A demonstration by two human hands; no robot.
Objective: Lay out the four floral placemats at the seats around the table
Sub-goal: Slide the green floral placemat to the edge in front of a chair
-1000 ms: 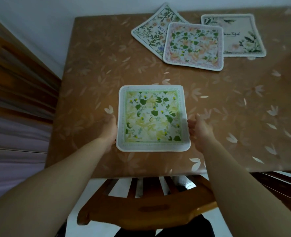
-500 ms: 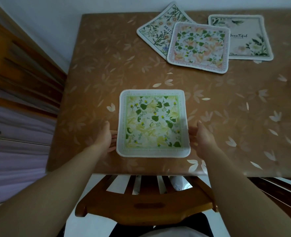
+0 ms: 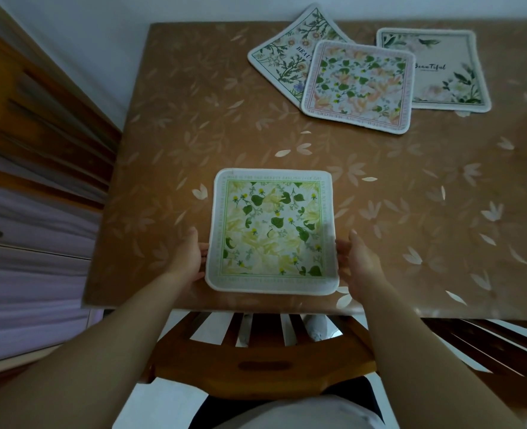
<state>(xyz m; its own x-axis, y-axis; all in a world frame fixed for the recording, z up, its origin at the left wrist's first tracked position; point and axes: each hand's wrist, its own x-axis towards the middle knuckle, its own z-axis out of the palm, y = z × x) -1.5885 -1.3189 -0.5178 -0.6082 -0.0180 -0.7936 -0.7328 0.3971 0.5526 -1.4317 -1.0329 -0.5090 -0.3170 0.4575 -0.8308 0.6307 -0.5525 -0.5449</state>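
Observation:
A green-and-yellow floral placemat [image 3: 273, 230] lies flat at the near edge of the brown table [image 3: 194, 119], in front of a chair. My left hand [image 3: 188, 258] rests against its left side near the front corner, fingers spread. My right hand [image 3: 359, 261] mirrors it on the right side, palm facing the mat. Three more mats sit at the far right: a pink floral placemat [image 3: 359, 85] overlaps a tilted botanical placemat [image 3: 287, 57], and a pale "Beautiful" placemat [image 3: 441, 69] lies beside them.
A wooden chair [image 3: 262, 363] is pushed in directly below the green mat. Another dark chair [image 3: 488, 345] shows at the lower right. A wooden cabinet with drawers [image 3: 24, 150] stands close along the table's left side. A white wall runs behind the table.
The green placemat has slid nearer to the table's front edge. Both hands have moved back along its sides toward the front corners, and their fingers have loosened.

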